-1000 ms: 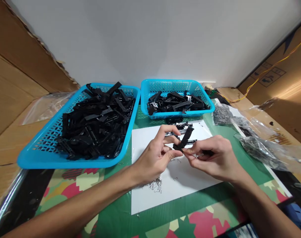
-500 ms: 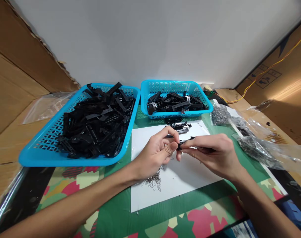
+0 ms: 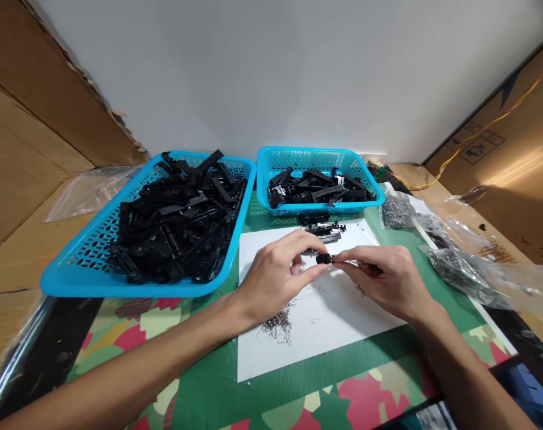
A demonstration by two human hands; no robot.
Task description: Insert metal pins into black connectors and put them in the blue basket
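Note:
Between the fingertips of both hands, over the white sheet [image 3: 258,367], is a small black plastic part [image 3: 324,258]. My left hand [image 3: 283,269] pinches it with thumb and forefinger from the left. From the right, my right hand [image 3: 385,275] closes its thumb and forefinger at the part's end; whether a small metal piece is also held there is too small to tell. Below my left hand lies a heap of thin bent wire springs [image 3: 278,326], with a few loose ones nearby. Behind the hands, several long black plastic parts [image 3: 327,237] rest on the sheet.
A large blue basket [image 3: 132,291] heaped with black parts stands at the left. Behind the sheet is a smaller blue basket [image 3: 316,150] with similar parts. Clear bags of small metal pieces [image 3: 459,272] lie at the right. Cardboard [image 3: 25,137] and a white wall [image 3: 253,71] enclose the table.
My left hand's grip has shifted, its thumb and forefinger now arched around the black part. The part is turned and shows more end-on. My right hand stays almost in place.

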